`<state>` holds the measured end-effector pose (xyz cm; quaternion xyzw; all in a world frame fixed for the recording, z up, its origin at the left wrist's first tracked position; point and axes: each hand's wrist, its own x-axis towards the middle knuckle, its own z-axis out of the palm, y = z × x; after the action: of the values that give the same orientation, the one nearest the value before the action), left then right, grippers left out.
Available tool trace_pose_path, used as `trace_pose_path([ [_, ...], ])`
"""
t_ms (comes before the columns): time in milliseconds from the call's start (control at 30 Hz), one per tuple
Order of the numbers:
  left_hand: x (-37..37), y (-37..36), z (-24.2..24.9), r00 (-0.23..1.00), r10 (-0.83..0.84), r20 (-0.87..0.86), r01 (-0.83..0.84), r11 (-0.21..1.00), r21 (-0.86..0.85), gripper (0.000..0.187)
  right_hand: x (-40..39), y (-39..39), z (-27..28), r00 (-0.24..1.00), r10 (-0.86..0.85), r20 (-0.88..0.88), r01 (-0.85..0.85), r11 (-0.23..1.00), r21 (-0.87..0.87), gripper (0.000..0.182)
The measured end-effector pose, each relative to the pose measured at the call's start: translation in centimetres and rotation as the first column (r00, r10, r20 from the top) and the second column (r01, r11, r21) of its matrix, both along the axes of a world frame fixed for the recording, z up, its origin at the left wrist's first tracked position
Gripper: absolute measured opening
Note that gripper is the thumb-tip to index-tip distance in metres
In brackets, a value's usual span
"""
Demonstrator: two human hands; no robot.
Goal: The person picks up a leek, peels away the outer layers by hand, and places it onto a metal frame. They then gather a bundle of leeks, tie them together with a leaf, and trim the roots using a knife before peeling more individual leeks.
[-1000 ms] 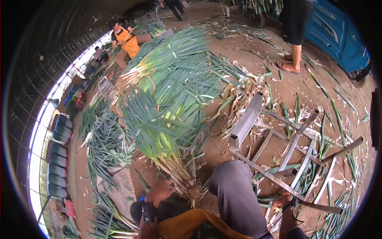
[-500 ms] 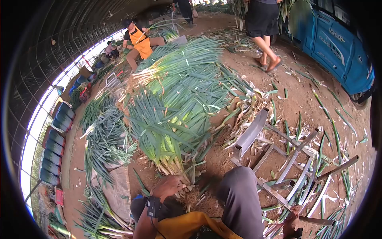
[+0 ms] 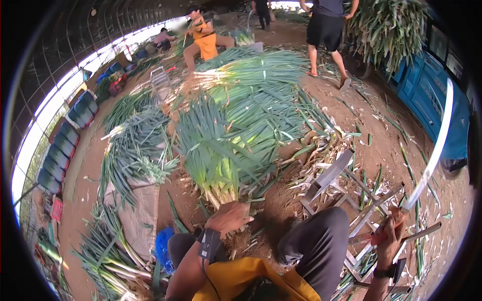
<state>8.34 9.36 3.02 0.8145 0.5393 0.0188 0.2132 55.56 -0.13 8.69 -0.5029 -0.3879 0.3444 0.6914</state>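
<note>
My left hand (image 3: 228, 218) reaches down between my knees and rests on the white root end of a green onion bundle (image 3: 218, 175); its fingers are partly spread, and whether they grip a stalk is hard to see. Off to the right, my right hand (image 3: 389, 231) is closed around the lower end of a long pale strip (image 3: 437, 145), which curves upward in front of the blue vehicle. Beyond the near bundle, a large heap of tied green onions (image 3: 266, 95) lies on the ground.
A metal frame (image 3: 361, 210) stands at my right. Loose onions (image 3: 133, 145) and a cloth (image 3: 138, 220) lie left. Crates (image 3: 52, 163) line the left wall. A person in an orange apron (image 3: 207, 42) sits beyond the heap; another person (image 3: 326, 37) walks near the blue vehicle (image 3: 427, 95).
My right hand has risen from low beside the metal frame, and the pale strip now shows in it. The view has shifted, and the person near the vehicle has taken a step.
</note>
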Motion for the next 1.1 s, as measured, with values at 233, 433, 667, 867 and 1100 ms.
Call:
trace_pose_path([
  [233, -1.3, -2.0, 2.3, 0.987, 0.154, 0.047, -0.158, 0.984, 0.081, 0.03, -15.0, 10.8, 4.6, 0.873, 0.473, 0.117, -0.436, 0.866, -0.247, 0.029],
  [433, -2.1, -3.8, 1.0, 0.964, 0.147, 0.221, -0.216, 0.919, 0.329, 0.022, -27.3, 16.7, -2.2, 0.561, 0.822, 0.104, -0.64, 0.509, -0.575, 0.013],
  [667, -3.4, -4.5, 1.1, 0.938, 0.19, 0.288, -0.312, 0.824, 0.473, 0.025, -36.1, 23.5, -16.1, 0.312, 0.772, 0.554, -0.55, 0.622, -0.557, 0.023],
  [867, -3.9, -5.5, 1.3, 0.952, 0.225, 0.21, -0.304, 0.789, 0.535, 0.024, -40.4, 29.7, -24.9, 0.163, 0.514, 0.842, -0.379, 0.821, -0.427, 0.026],
  [1100, -4.2, -5.8, 3.3, 0.95, 0.273, 0.151, -0.311, 0.84, 0.444, 0.026, -39.0, 28.2, -32.7, 0.044, 0.507, 0.861, -0.483, 0.765, -0.426, 0.029],
])
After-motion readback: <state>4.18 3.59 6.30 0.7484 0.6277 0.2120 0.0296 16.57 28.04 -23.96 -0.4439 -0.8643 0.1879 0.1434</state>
